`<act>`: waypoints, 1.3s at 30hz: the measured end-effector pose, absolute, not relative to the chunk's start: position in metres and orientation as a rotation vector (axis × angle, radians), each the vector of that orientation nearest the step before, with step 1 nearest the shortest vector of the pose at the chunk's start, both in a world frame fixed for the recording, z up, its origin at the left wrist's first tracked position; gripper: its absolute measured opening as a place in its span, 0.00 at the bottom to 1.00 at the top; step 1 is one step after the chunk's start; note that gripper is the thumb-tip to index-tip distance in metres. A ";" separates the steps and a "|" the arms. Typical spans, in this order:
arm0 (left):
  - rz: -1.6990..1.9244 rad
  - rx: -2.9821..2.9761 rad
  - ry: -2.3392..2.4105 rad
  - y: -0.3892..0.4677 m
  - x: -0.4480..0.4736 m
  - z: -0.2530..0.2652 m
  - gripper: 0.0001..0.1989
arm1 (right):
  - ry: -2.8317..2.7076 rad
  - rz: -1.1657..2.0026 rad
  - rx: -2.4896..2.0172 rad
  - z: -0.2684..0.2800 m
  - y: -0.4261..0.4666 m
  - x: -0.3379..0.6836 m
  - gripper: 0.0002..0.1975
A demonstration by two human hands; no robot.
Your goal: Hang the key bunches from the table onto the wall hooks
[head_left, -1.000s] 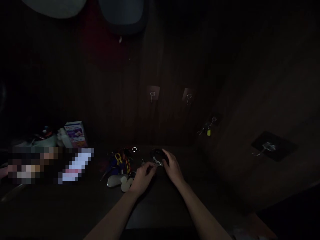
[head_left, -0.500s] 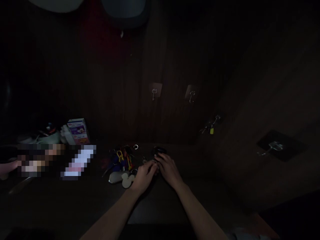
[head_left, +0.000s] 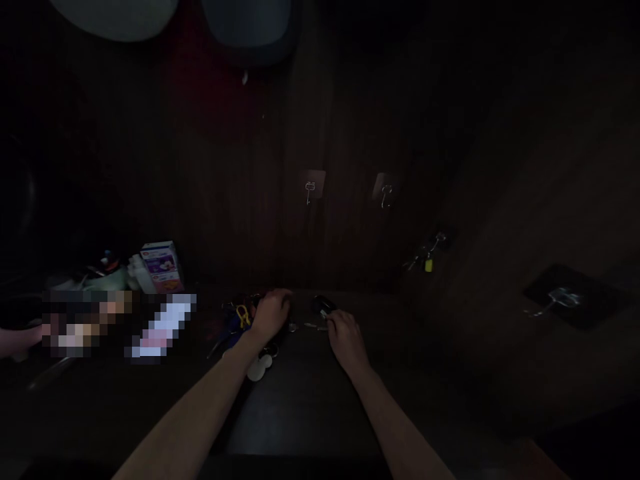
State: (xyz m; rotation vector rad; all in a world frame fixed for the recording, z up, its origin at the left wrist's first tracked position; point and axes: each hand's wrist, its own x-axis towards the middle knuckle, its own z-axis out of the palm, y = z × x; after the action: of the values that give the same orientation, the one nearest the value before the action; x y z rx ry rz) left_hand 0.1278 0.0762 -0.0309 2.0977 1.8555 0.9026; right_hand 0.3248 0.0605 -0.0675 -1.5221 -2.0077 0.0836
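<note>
My right hand (head_left: pixel 346 335) rests low over the dark surface with its fingers closed on a bunch of keys (head_left: pixel 316 327). A black oval piece (head_left: pixel 323 305), perhaps a key fob, lies at its fingertips. To the left, my left hand (head_left: pixel 273 315) reaches over the back of a dark pile with blue and yellow cords (head_left: pixel 242 316). Its fingers are bent downward, and what they touch is hidden. Below that wrist lies a pale mouse-head-shaped tag (head_left: pixel 259 367). A small metal piece (head_left: pixel 293 327) sits between my hands.
Metal hooks (head_left: pixel 310 188) are fixed to the dark wooden back wall. Keys with a yellow tag (head_left: pixel 429 265) hang at the right, near a larger hook (head_left: pixel 563 297). Small boxes (head_left: pixel 163 268) and a blurred-out phone-like shape (head_left: pixel 165 327) are on the left.
My left hand has left the keys near my right hand and moved left and back, over the spot where a metal ring lay. My right hand stays with the keys.
</note>
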 end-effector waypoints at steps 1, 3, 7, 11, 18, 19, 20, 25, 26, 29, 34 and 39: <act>0.859 2.104 1.906 0.083 0.121 -0.031 0.18 | -1.999 0.082 -1.529 -0.068 0.061 0.325 0.11; 0.764 2.112 1.995 0.091 0.112 -0.031 0.20 | -1.991 0.077 -1.522 -0.068 0.061 0.325 0.11; 0.606 2.096 2.123 0.092 0.104 -0.029 0.22 | -1.973 0.083 -1.493 -0.069 0.060 0.326 0.10; 0.539 2.077 2.164 0.085 0.095 -0.023 0.21 | -1.957 0.097 -1.467 -0.069 0.060 0.327 0.11; 0.674 2.007 2.032 0.085 0.074 -0.020 0.08 | -1.953 0.129 -1.484 -0.068 0.060 0.327 0.10; 0.723 1.983 2.008 0.086 0.072 -0.019 0.08 | -1.954 0.137 -1.492 -0.068 0.060 0.327 0.10; 0.778 1.957 1.986 0.088 0.072 -0.018 0.08 | -1.953 0.145 -1.501 -0.067 0.060 0.327 0.09; 1.045 1.826 1.847 0.097 0.074 -0.006 0.16 | -1.958 0.158 -1.526 -0.068 0.060 0.327 0.09; 1.084 1.806 1.816 0.099 0.075 -0.003 0.17 | -1.958 0.150 -1.522 -0.068 0.060 0.327 0.09; 1.164 1.769 1.748 0.100 0.077 0.003 0.18 | -1.960 0.133 -1.502 -0.070 0.061 0.327 0.09; 1.145 1.818 1.661 0.086 0.093 -0.001 0.16 | -1.912 0.177 -1.477 -0.073 0.063 0.329 0.12; 0.948 2.008 1.463 0.052 0.133 -0.022 0.11 | -1.738 0.330 -1.409 -0.077 0.069 0.333 0.16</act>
State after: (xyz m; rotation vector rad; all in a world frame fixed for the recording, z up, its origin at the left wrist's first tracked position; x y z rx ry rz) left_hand 0.1332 0.0518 -0.0223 2.0079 1.4627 0.9480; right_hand 0.3327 0.0688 -0.0767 -1.4094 -1.7380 0.3302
